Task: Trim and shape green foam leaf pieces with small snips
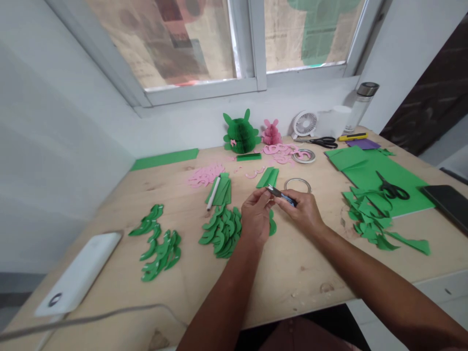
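Forearms (226, 295) are converged, apparently for detailing: dark tool (277, 191) held by right hand (304, 210), left hand (255, 214) pinched, contents unclear; steadiness needed.

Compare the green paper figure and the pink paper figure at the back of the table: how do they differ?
The green paper figure looks clearly larger and wider than the pink paper figure. The green one bears a small pink piece on its front; no such contrasting piece shows on the pink one. The pink one stands nearer the white fan than the green one. Both stand upright, with pleated bodies and two ear-like tips.
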A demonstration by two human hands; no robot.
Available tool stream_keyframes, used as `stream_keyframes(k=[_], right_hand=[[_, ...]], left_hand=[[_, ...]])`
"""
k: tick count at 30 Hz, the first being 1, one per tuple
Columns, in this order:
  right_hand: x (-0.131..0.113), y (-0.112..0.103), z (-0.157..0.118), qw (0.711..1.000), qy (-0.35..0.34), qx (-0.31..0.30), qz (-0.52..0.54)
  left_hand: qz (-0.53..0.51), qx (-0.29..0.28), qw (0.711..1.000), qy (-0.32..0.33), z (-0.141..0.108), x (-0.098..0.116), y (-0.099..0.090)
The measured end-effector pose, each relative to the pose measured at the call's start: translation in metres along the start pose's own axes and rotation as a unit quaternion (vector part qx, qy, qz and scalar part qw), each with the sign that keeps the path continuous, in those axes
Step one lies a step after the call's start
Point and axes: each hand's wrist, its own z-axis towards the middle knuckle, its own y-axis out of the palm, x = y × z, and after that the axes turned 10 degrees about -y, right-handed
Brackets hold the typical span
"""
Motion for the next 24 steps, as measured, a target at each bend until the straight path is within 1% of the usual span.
stream_keyframes(k=[7, 17, 24], right_hand=[[-0.0013, 0.0, -0.0002, 1.0, -0.012, 0.006, -0.018], [-0.0012, 0.0004, 0.0, 1.0, -0.009, 0.005, -0.005], [-0.0012, 0.0003, 0.0, 1.0, -0.008, 0.007, -0.002]], left_hand=[[0.002, 0.006, 1.0, -0.002, -0.0013, 0.0008, 0.0016], [-0.026, -0.014, 0.999, -0.025, -0.0012, 0.0005, -0.0003], [-0.018, -0.019, 0.999, -0.027, -0.0019, 0.0013, 0.0005]])
